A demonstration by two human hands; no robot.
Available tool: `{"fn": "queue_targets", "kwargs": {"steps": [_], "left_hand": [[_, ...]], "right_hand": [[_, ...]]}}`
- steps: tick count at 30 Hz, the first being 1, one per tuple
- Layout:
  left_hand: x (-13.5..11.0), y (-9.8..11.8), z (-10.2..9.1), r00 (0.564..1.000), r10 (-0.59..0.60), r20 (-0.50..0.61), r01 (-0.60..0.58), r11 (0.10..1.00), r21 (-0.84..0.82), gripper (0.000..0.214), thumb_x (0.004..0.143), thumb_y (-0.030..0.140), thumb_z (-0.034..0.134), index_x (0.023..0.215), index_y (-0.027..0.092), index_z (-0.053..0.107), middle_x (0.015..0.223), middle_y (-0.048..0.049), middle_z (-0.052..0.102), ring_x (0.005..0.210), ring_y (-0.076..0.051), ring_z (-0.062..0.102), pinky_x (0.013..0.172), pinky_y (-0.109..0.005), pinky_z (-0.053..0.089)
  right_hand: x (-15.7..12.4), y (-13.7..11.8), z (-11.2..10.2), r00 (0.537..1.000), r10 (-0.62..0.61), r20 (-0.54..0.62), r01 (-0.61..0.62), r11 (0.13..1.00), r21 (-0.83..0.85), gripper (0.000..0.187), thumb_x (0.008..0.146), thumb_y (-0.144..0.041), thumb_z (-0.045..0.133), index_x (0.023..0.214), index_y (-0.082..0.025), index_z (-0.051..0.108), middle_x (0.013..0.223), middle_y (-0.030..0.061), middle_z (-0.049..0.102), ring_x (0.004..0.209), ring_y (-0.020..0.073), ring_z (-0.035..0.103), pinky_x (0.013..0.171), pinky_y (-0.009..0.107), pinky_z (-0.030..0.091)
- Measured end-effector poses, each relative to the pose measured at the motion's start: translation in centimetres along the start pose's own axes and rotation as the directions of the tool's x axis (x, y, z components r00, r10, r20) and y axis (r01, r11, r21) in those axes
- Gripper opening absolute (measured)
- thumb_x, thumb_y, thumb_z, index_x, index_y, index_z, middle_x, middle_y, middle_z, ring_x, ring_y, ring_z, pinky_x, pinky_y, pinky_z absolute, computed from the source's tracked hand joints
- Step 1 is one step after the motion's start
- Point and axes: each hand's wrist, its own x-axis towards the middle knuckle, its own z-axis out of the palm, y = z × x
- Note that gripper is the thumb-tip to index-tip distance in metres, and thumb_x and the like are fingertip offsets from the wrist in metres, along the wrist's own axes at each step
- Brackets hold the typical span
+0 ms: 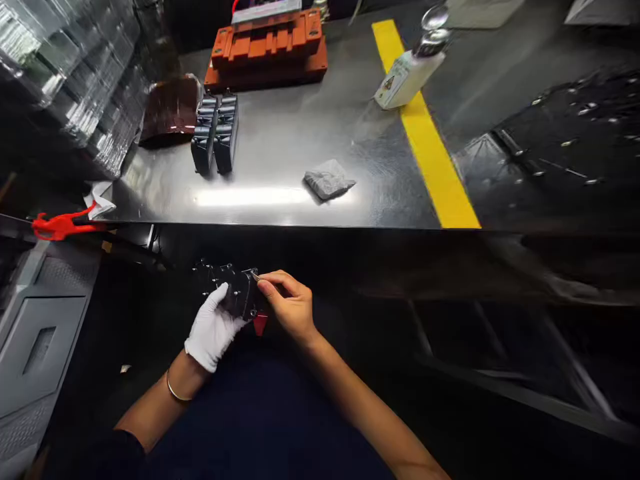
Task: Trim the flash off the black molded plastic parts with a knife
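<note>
Below the front edge of the metal table (280, 200), over my lap, my left hand (213, 330) in a white glove grips a small black part (235, 290) with little pins on it. My bare right hand (290, 303) is closed in a pinch, pressing a thin tool tip against the part's right side. A small red piece (260, 325) shows just under the part.
On the table stand two black parts (215, 133) side by side, a crumpled grey cloth (329, 179), a white bottle (407, 77) on a yellow stripe (433, 153), orange fixtures (267, 47) at the back and clear trays (75, 73) stacked at left. A red clamp (60, 225) lies at the left edge.
</note>
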Motion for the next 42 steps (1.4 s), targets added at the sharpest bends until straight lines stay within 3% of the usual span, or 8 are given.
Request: {"fn": "queue_targets", "kwargs": {"steps": [10, 16, 22, 27, 30, 33, 38, 42], "left_hand": [[-1.3, 0.7, -0.1, 0.995, -0.096, 0.037, 0.096, 0.995, 0.011, 0.03, 0.092, 0.016, 0.046, 0.116, 0.013, 0.064, 0.092, -0.0055, 0.076, 0.088, -0.017, 0.072, 0.085, -0.031, 0.057], [-1.4, 1.0, 0.3, 0.996, -0.088, 0.027, 0.088, 0.996, -0.021, 0.03, 0.093, 0.018, 0.045, 0.115, 0.01, 0.065, 0.094, -0.0066, 0.076, 0.091, -0.017, 0.072, 0.093, -0.029, 0.054], [-1.0, 1.2, 0.2, 0.997, -0.067, 0.033, 0.068, 0.998, -0.012, 0.026, 0.093, 0.016, 0.047, 0.106, 0.012, 0.068, 0.094, -0.0048, 0.077, 0.091, -0.015, 0.072, 0.093, -0.027, 0.054], [-1.4, 1.6, -1.1, 0.985, -0.094, 0.145, 0.066, 0.98, 0.187, 0.013, 0.079, 0.019, 0.066, 0.088, 0.013, 0.073, 0.085, -0.0044, 0.077, 0.081, -0.018, 0.072, 0.079, -0.028, 0.057], [-2.0, 2.1, -1.6, 0.968, -0.069, 0.242, -0.026, 0.929, 0.368, 0.021, 0.067, 0.019, 0.077, 0.087, 0.014, 0.074, 0.081, -0.0048, 0.076, 0.075, -0.02, 0.072, 0.071, -0.028, 0.057], [-2.2, 2.9, -1.5, 0.947, 0.026, 0.32, -0.189, 0.85, 0.493, 0.035, 0.065, 0.021, 0.078, 0.099, 0.014, 0.072, 0.091, -0.0067, 0.075, 0.082, -0.023, 0.071, 0.076, -0.031, 0.055], [-2.2, 4.1, -1.0, 0.905, 0.027, 0.424, -0.311, 0.722, 0.618, 0.047, 0.065, 0.024, 0.078, 0.11, 0.016, 0.069, 0.109, -0.0088, 0.072, 0.1, -0.027, 0.067, 0.089, -0.036, 0.051], [-2.0, 3.7, -1.1, 0.908, 0.0, 0.419, -0.286, 0.732, 0.619, 0.044, 0.066, 0.025, 0.078, 0.107, 0.014, 0.071, 0.106, -0.0087, 0.073, 0.098, -0.027, 0.067, 0.088, -0.036, 0.051]], "right_hand": [[1.2, 1.3, -1.3, 0.988, -0.065, -0.14, 0.058, 0.997, -0.057, 0.012, 0.081, -0.031, 0.069, 0.076, -0.022, 0.074, 0.072, 0.0022, 0.071, 0.067, 0.0157, 0.066, 0.064, 0.029, 0.052], [0.3, -0.5, -1.6, 0.986, -0.159, 0.054, 0.158, 0.987, 0.022, 0.007, 0.082, -0.025, 0.068, 0.078, -0.023, 0.074, 0.074, 0.0019, 0.07, 0.067, 0.0144, 0.065, 0.061, 0.027, 0.052], [0.0, -1.3, -1.3, 0.98, -0.177, 0.085, 0.176, 0.984, 0.024, 0.007, 0.083, -0.024, 0.068, 0.079, -0.022, 0.074, 0.073, 0.0024, 0.069, 0.066, 0.0144, 0.064, 0.059, 0.027, 0.052], [0.4, -0.2, -1.3, 0.982, -0.179, 0.056, 0.182, 0.982, -0.051, 0.01, 0.083, -0.026, 0.068, 0.077, -0.021, 0.073, 0.074, 0.0027, 0.07, 0.067, 0.0149, 0.065, 0.061, 0.027, 0.052], [0.5, -0.5, -1.9, 0.977, -0.153, 0.146, 0.17, 0.98, -0.107, 0.02, 0.089, -0.028, 0.061, 0.075, -0.019, 0.07, 0.067, 0.002, 0.068, 0.061, 0.0131, 0.064, 0.056, 0.024, 0.05], [0.4, -1.9, -3.0, 0.897, -0.226, 0.38, 0.281, 0.955, -0.093, 0.034, 0.098, -0.027, 0.044, 0.075, -0.017, 0.066, 0.057, -0.0002, 0.061, 0.049, 0.0092, 0.057, 0.049, 0.021, 0.044], [0.4, -4.1, -3.7, 0.647, -0.424, 0.634, 0.554, 0.833, -0.008, 0.049, 0.091, -0.06, 0.047, 0.074, -0.015, 0.06, 0.055, 0.0007, 0.055, 0.048, 0.0098, 0.048, 0.046, 0.023, 0.036], [0.6, -4.3, -3.6, 0.61, -0.438, 0.661, 0.586, 0.81, -0.004, 0.05, 0.088, -0.056, 0.056, 0.056, -0.018, 0.047, 0.048, -0.0033, 0.043, 0.045, 0.0075, 0.038, 0.044, 0.023, 0.028]]}}
